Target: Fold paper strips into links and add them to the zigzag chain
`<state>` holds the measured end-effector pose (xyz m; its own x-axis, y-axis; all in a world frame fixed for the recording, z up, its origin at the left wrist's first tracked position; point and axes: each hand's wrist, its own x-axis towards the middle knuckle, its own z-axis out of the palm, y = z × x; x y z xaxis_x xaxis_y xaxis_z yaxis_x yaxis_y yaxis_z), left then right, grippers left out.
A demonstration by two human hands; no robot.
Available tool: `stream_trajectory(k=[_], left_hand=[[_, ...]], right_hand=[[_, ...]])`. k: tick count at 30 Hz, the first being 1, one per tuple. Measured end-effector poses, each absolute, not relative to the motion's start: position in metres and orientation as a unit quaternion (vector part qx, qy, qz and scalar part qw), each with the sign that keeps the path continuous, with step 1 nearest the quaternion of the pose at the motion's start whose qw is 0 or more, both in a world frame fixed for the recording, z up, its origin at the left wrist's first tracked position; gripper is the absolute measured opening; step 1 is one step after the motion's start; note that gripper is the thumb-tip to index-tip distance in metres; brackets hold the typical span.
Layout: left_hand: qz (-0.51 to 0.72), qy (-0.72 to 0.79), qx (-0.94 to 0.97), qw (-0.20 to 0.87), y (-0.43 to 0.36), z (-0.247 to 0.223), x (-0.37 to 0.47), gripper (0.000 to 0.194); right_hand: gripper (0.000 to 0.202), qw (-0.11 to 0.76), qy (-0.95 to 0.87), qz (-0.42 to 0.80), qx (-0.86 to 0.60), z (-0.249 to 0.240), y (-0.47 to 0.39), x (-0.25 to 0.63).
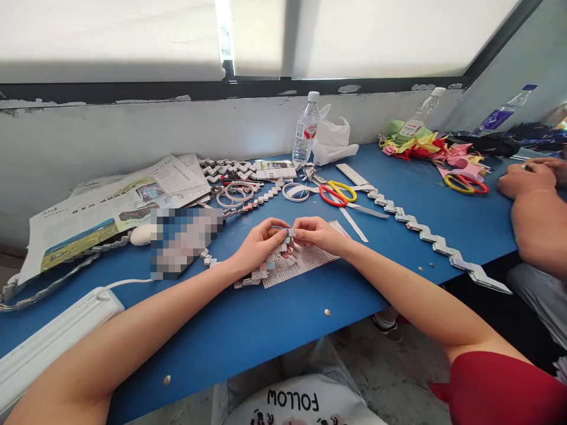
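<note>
A zigzag chain of folded newspaper [264,267] is held up between both hands, just above the blue table [266,348]. My left hand [262,242] is closed around the chain, thumb on top. From the other side, my right hand [316,233] pinches the chain's upper end with thumb and forefinger. Part of the chain is hidden behind the fingers, and its lower end trails toward the left forearm. Under the hands lies a printed sheet of paper [290,270]. Red-and-yellow-handled scissors [339,193] lie beyond the right hand, beside white paper strips [354,224].
Newspapers [119,206] and a pixelated flat object [186,242] lie left, near a white power strip [57,348]. A water bottle [305,130] stands by the wall. Another paper chain [425,233] runs right. A co-worker's hands [531,177] rest near more scissors [467,183].
</note>
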<state>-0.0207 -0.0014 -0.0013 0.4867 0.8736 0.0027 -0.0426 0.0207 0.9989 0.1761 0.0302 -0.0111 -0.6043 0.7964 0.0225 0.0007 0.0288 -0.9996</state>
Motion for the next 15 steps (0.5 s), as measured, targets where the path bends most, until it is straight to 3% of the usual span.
stream_trajectory(k=[15], left_hand=[[0.373,0.333,0.514,0.696,0.0057,-0.0071,-0.0148,0.048]], right_hand=[[0.037,0.312,-0.605,0.669,-0.299,-0.0161,0.0292,0.1732]])
